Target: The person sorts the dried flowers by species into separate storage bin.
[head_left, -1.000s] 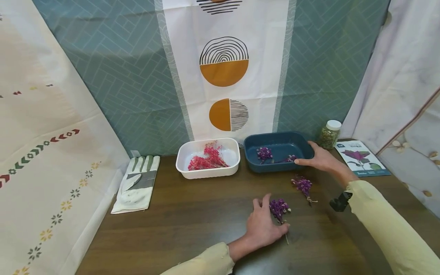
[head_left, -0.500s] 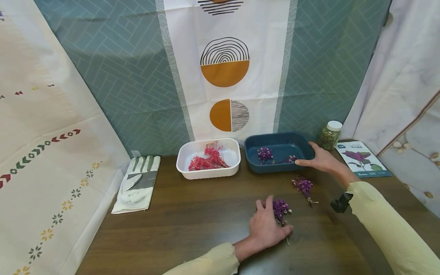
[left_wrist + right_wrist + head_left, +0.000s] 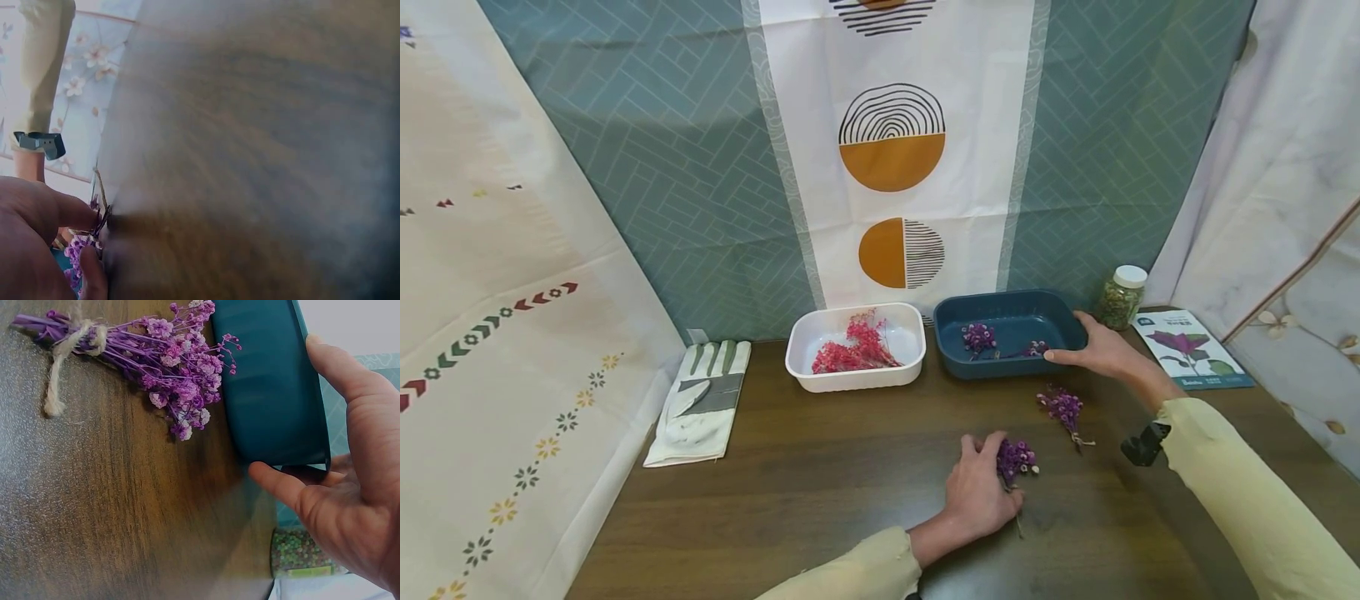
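My left hand [image 3: 977, 493] closes thumb and fingers around the stems of a small purple dried flower bunch [image 3: 1017, 458] on the table. In the left wrist view the thumb and a finger lie on either side of the stems [image 3: 100, 219]. My right hand [image 3: 1101, 348] grips the right end of the dark blue tray [image 3: 977, 367], thumb over its rim and fingers at the outer side. Purple dried flowers [image 3: 978, 337] lie inside that tray. Another purple bunch [image 3: 181, 375], tied with twine, lies on the table in front of it.
A white tray [image 3: 850, 383] with pink dried flowers [image 3: 857, 346] stands left of the blue one. White-and-grey gloves [image 3: 700, 408] lie at the left. A white-lidded jar [image 3: 1120, 300] and a flower-printed packet [image 3: 1191, 346] are at the back right, before the curtain.
My left hand has shifted slightly right, and its thumb has drawn in on the purple bunch's stems, moving them a little left. My right hand stays on the blue tray.
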